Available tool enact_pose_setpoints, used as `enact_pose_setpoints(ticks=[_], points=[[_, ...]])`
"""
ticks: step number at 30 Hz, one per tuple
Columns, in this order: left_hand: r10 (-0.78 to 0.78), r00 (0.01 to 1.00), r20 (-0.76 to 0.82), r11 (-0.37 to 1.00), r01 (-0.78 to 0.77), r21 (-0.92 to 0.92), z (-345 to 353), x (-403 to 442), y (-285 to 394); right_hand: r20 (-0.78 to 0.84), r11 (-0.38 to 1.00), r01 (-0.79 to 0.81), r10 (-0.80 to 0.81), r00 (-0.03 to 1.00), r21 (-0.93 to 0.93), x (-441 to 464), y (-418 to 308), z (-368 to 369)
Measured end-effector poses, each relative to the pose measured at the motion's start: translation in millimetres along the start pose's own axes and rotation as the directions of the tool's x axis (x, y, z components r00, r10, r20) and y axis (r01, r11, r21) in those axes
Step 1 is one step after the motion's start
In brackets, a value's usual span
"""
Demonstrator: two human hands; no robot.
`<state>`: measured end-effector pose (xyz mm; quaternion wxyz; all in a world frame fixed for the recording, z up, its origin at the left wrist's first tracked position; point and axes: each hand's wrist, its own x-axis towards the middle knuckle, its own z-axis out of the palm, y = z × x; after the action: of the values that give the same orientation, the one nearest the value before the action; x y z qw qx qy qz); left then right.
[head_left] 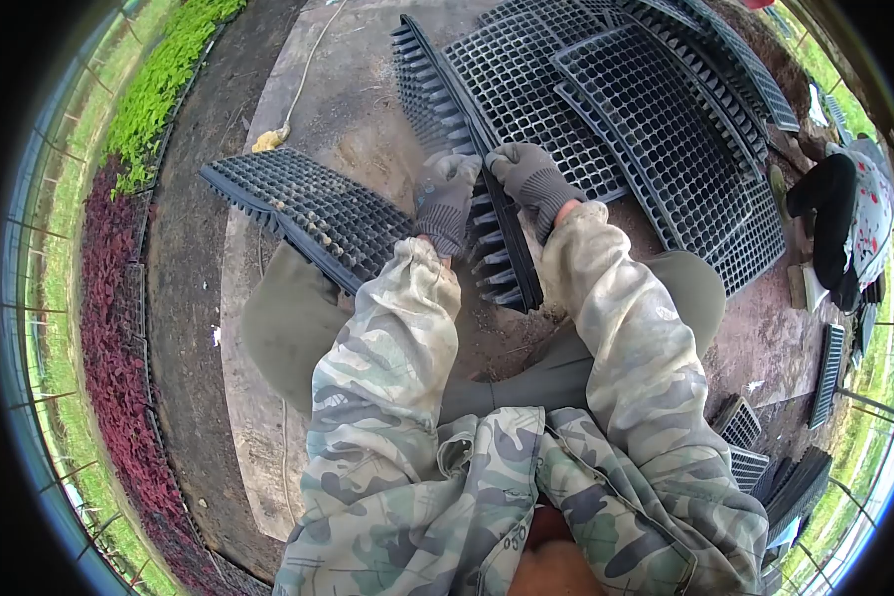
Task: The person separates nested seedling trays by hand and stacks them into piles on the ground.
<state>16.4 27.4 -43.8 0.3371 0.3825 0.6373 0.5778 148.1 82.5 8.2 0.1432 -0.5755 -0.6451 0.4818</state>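
Observation:
Two grey-gloved hands meet between my knees at the upper edge of black plastic seedling trays (429, 94) stood on edge. The trays' cell bottoms stick out to the left. My left hand (446, 194) is closed at the near side of that edge, its fingertips hidden. With curled fingers, my right hand (532, 181) grips the rim from the right. Whether they hold one tray or two pressed together I cannot tell. Left of my left hand, another seedling tray (318, 204) lies tilted, with dirt in its cells, against my left knee.
A large pile of seedling trays (656, 139) spreads at the upper right. A cord (313, 60) runs along the pale ground sheet (243, 397) at left. Beyond lie green plants (164, 89) and dark red plants (109, 288). Another person (854, 219) crouches at right near more trays (800, 487).

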Motion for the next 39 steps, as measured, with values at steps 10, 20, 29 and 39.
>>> enact_pose_setpoints(ticks=[10, 20, 29, 39], points=[[-0.373, 0.886, 0.274, 0.928, 0.356, 0.112, -15.9, -124.1, 49.3, -0.116, 0.998, -0.032, 0.026, 0.993, -0.046, -1.7, 12.1, 4.8], [-0.433, 0.805, 0.404, 0.835, 0.527, -0.155, -28.9, -123.1, 4.3, -0.124, 0.980, 0.072, -0.096, 0.988, -0.185, -9.9, 5.1, 22.0], [-0.221, 0.949, 0.227, 0.960, 0.170, 0.224, -42.8, -115.2, -4.4, -0.174, 0.896, 0.033, -0.122, 0.977, -0.443, -14.7, -4.4, 31.6], [-0.269, 0.954, 0.135, 0.955, 0.246, 0.166, -33.8, -136.7, 25.1, -0.255, 0.988, 0.075, -0.107, 0.961, -0.134, -83.4, 3.8, 51.7]])
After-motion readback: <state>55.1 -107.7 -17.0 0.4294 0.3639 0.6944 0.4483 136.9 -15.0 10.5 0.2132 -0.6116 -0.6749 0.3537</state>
